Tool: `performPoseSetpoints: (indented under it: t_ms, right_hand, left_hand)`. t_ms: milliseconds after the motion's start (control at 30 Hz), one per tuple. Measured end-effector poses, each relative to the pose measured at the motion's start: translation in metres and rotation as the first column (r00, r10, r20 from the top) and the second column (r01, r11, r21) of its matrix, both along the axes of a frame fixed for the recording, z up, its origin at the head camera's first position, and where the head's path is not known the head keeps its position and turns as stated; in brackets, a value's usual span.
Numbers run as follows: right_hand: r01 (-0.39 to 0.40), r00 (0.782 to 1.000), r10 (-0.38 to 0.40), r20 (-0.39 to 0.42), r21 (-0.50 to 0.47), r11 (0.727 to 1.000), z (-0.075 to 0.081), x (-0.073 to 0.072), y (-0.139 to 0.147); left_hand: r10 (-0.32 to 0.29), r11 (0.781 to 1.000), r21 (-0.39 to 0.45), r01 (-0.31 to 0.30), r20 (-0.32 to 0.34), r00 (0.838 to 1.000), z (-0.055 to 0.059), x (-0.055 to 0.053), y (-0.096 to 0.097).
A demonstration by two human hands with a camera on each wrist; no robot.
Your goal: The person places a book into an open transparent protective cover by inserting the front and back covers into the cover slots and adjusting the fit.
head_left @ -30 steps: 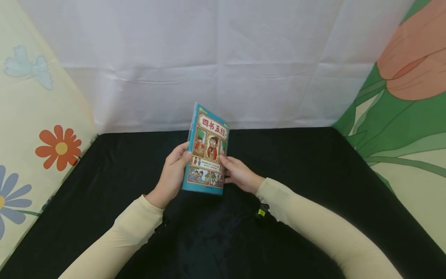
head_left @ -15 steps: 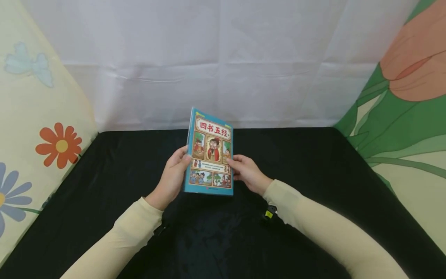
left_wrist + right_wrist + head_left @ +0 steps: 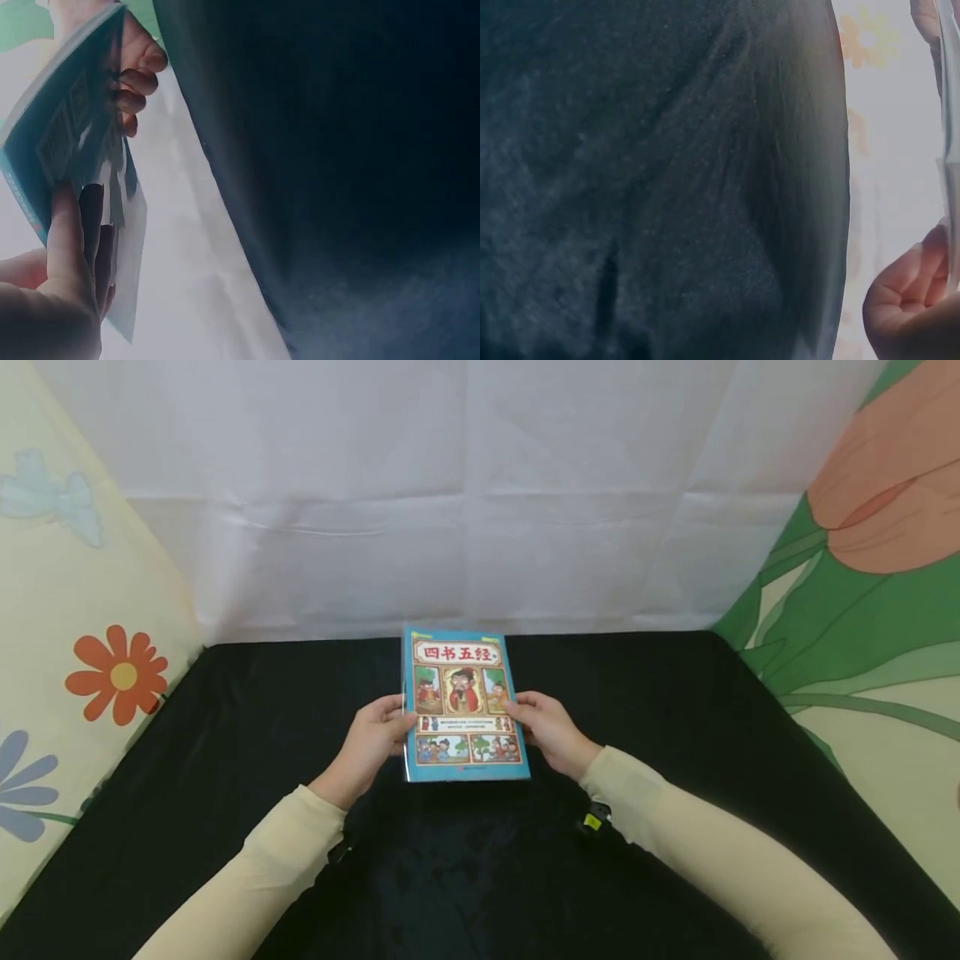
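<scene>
A thin book (image 3: 463,725) with a blue cover, red title characters and framed cartoon figures is held up above the black table, front cover facing the head camera. My left hand (image 3: 369,742) grips its left edge, thumb on the cover and fingers behind. At the right edge my right hand (image 3: 553,732) pinches it the same way. From below, the left wrist view shows the book's back cover (image 3: 64,142) with fingers (image 3: 67,232) of the left hand against it. In the right wrist view only the book's pale edge (image 3: 951,150) shows, beside the right hand (image 3: 911,300).
Black cloth (image 3: 480,877) covers the table. A white cloth backdrop (image 3: 465,485) hangs behind it. Floral panels stand at both sides, one with a red flower (image 3: 120,675), the other with a large pink tulip (image 3: 892,485).
The book has turned from an angled, more upright pose to face the head camera squarely, its top tipped back. My right hand has moved slightly right; both hands keep their grip.
</scene>
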State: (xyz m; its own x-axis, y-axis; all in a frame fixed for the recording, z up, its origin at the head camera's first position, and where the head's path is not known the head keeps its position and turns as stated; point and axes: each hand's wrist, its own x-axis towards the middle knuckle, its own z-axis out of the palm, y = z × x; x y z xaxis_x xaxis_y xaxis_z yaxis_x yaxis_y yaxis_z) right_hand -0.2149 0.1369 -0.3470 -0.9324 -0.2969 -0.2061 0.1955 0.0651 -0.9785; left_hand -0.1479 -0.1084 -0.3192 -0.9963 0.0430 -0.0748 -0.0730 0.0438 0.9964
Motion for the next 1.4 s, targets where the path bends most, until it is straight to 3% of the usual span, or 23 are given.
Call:
performPoseSetpoints:
  t_ms: [200, 733, 967, 1267, 1400]
  right_hand:
    - [0.032, 0.999, -0.032, 0.027, 0.011, 0.999, -0.002, 0.000, 0.002]
    - [0.042, 0.997, -0.050, 0.066, 0.109, 0.993, -0.001, -0.004, 0.007]
    - [0.039, 0.994, -0.055, 0.090, 0.168, 0.985, -0.006, -0.006, 0.003]
    - [0.030, 0.992, -0.059, 0.108, 0.254, 0.967, -0.013, -0.014, 0.002]
    - [0.039, 0.994, -0.065, 0.088, 0.271, 0.962, -0.016, -0.016, 0.000]
  left_hand:
    - [-0.010, 1.000, -0.009, 0.010, 0.063, 0.998, -0.006, -0.004, -0.001]
    - [0.018, 0.975, -0.220, 0.017, 0.153, 0.988, -0.020, -0.023, 0.007]
    - [0.030, 0.957, -0.288, 0.032, 0.208, 0.978, -0.029, -0.029, 0.009]
    - [0.023, 0.905, -0.418, 0.078, 0.231, 0.973, -0.035, -0.036, 0.009]
    - [0.031, 0.901, -0.426, 0.077, 0.241, 0.970, -0.038, -0.038, 0.010]
